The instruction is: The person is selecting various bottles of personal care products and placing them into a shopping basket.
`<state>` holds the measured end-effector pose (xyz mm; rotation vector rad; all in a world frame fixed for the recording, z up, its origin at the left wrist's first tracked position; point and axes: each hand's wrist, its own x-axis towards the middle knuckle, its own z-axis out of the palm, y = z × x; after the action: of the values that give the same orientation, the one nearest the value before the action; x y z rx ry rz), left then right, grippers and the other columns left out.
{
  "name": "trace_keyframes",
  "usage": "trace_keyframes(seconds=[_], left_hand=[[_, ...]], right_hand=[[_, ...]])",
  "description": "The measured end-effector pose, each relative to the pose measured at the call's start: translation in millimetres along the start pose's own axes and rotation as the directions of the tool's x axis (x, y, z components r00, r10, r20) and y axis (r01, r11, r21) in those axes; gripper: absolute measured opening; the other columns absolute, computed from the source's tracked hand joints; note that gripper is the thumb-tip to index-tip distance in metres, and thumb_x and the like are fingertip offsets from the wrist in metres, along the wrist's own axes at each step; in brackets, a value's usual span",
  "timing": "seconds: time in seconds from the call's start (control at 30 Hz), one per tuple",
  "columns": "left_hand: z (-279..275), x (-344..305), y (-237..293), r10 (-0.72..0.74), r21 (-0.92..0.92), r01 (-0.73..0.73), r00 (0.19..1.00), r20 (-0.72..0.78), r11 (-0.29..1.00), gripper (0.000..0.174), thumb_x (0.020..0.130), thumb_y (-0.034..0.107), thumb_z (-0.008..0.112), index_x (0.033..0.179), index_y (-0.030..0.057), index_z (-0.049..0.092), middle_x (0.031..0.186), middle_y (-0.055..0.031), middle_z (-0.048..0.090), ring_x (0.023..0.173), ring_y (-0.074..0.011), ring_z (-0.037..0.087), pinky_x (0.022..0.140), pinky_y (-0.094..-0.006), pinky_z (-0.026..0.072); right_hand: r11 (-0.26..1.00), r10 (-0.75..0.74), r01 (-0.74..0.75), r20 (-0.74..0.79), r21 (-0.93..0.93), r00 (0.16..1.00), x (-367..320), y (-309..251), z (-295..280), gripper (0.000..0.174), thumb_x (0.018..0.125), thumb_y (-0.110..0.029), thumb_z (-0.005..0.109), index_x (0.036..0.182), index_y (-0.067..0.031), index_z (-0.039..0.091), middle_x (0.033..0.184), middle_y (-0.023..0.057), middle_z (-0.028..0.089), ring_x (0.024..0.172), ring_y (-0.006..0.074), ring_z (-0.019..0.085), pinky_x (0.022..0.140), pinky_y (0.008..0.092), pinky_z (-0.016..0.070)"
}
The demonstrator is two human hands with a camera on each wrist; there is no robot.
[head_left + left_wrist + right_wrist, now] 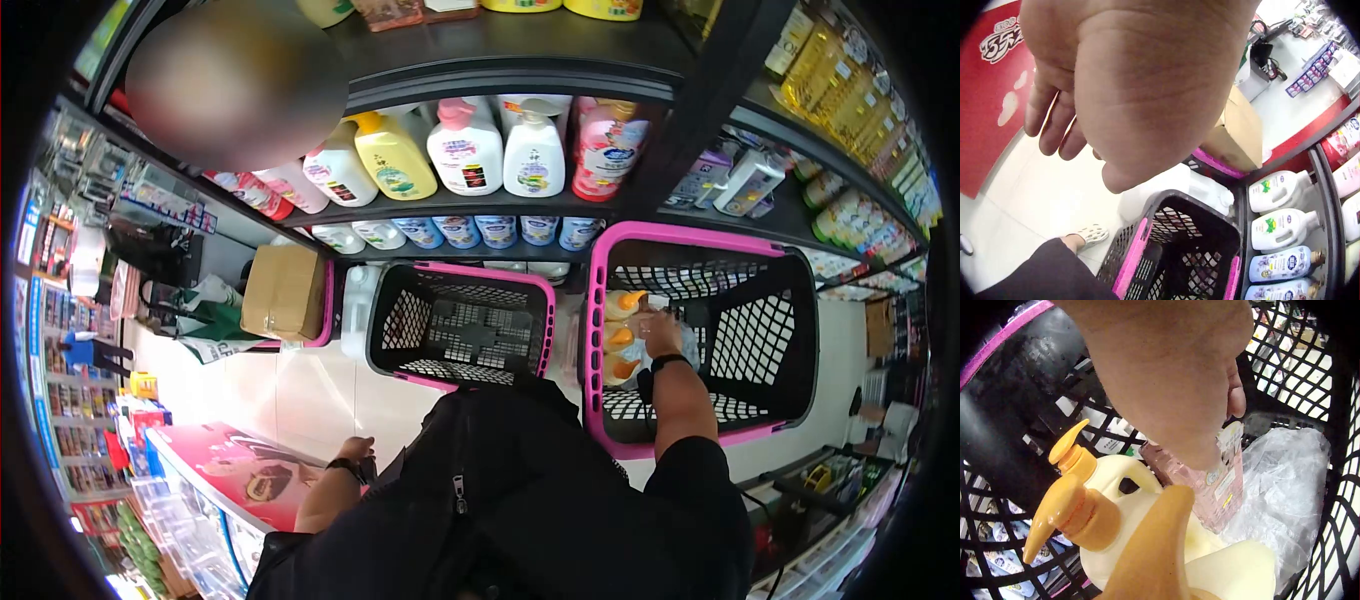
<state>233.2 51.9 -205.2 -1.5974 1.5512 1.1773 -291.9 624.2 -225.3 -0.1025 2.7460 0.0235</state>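
My right hand [660,335] reaches down into the large black basket [765,435] with the pink rim. In the right wrist view, that hand [1166,381] overlaps a pink, clear-wrapped package [1225,494]; most of its fingers are hidden, and I cannot tell whether they grip it. Several cream pump bottles [1122,472] with orange pump heads [1088,515] stand beside the package. Crumpled clear plastic [1285,487] lies on the other side. My left hand [357,450] hangs by my side with nothing in it; its fingers [1047,125] show loosely extended in the left wrist view.
A smaller black basket [545,330] stands between the large one and a white jug [357,310]. Further left, a cardboard box [283,293] rests on another basket. Shelves ahead hold pump bottles [465,150] and blue bottles [497,231]. A red-topped display [235,465] stands at lower left.
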Motion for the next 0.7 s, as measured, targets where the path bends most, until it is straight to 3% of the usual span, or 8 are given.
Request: trace_keyframes(seconds=[0.17,0.27,0.33,0.4,0.47,0.53,0.67,0.7], left_hand=[[18,34,50,0.17,0.002,-0.17,0.983,0.066,0.985,0.038,0.093,0.029,0.061,0.103,-0.0074,0.064,0.089,-0.0139,0.069,0.081,-0.026,0.071,0.071,-0.0367,0.0584],[21,15,124,0.279,0.143,-0.28,0.96,0.026,0.949,0.033,0.09,0.027,0.063,0.104,-0.0026,0.067,0.087,-0.0128,0.068,0.073,-0.0216,0.067,0.067,-0.0364,0.0565],[24,1,174,0.409,0.13,-0.408,0.912,0.022,0.904,0.035,0.09,0.028,0.063,0.108,-0.0024,0.067,0.088,-0.0124,0.069,0.073,-0.0214,0.065,0.071,-0.0361,0.0552],[22,15,219,0.608,0.211,-0.632,0.775,0.171,0.746,0.042,0.091,0.031,0.064,0.113,-0.0044,0.065,0.091,-0.0129,0.07,0.083,-0.0228,0.067,0.077,-0.0348,0.0541],[40,-10,263,0.825,0.308,-0.801,0.559,0.078,0.514,0.044,0.092,0.029,0.066,0.12,-0.0046,0.061,0.097,-0.0143,0.07,0.091,-0.0242,0.067,0.083,-0.0335,0.0528],[62,-99,318,0.87,0.165,-0.883,0.464,0.168,0.439,0.045,0.092,0.025,0.068,0.125,-0.0034,0.058,0.105,-0.0156,0.07,0.097,-0.0247,0.068,0.085,-0.0335,0.0523],[107,-211,388,0.903,0.004,-0.992,0.116,0.414,0.126,0.052,0.088,0.02,0.072,0.132,-0.001,0.053,0.118,-0.0193,0.065,0.107,-0.0274,0.065,0.091,-0.0369,0.0515],[115,-244,400,0.892,0.012,-1.0,-0.014,0.451,-0.021,0.056,0.086,0.02,0.074,0.134,-0.0003,0.051,0.122,-0.0206,0.062,0.111,-0.0299,0.063,0.095,-0.0378,0.0499]], right_hand=[[0.991,-0.016,0.005,0.089,0.132,0.996,-33,-14,-55,0.047,0.085,-0.025,0.069,0.123,-0.0024,0.052,0.12,0.0246,0.062,0.109,0.0392,0.065,0.092,0.0469,0.0538],[0.993,0.045,-0.059,0.138,0.101,0.989,-47,-15,-93,0.042,0.083,-0.026,0.07,0.117,-0.0028,0.061,0.116,0.0212,0.068,0.11,0.034,0.066,0.094,0.0426,0.0529],[0.993,-0.064,0.057,0.063,0.102,0.996,-49,0,-107,0.047,0.077,-0.033,0.072,0.111,-0.0007,0.066,0.111,0.0217,0.069,0.107,0.0358,0.066,0.093,0.0443,0.0535],[0.982,-0.188,0.187,0.045,0.033,0.981,-60,11,-135,0.048,0.073,-0.031,0.074,0.107,0.0011,0.065,0.108,0.0233,0.069,0.102,0.0368,0.067,0.088,0.0454,0.0548],[0.972,-0.236,0.236,0.025,-0.005,0.971,-88,8,-183,0.046,0.07,-0.032,0.076,0.101,-0.0002,0.065,0.101,0.0233,0.069,0.096,0.0377,0.068,0.085,0.0465,0.0551],[0.947,-0.321,0.317,-0.111,-0.052,0.941,-118,10,-220,0.043,0.069,-0.033,0.076,0.096,-0.0012,0.063,0.092,0.0219,0.069,0.091,0.0382,0.068,0.082,0.0469,0.0552],[0.915,-0.403,0.391,-0.289,-0.101,0.869,-192,-10,-314,0.039,0.07,-0.032,0.076,0.092,-0.0035,0.06,0.085,0.0188,0.067,0.083,0.0389,0.067,0.075,0.0479,0.0542],[0.912,-0.409,0.395,-0.306,-0.108,0.86,-211,-19,-337,0.04,0.069,-0.032,0.077,0.091,-0.0035,0.06,0.083,0.0184,0.066,0.082,0.0388,0.067,0.074,0.0476,0.054]])
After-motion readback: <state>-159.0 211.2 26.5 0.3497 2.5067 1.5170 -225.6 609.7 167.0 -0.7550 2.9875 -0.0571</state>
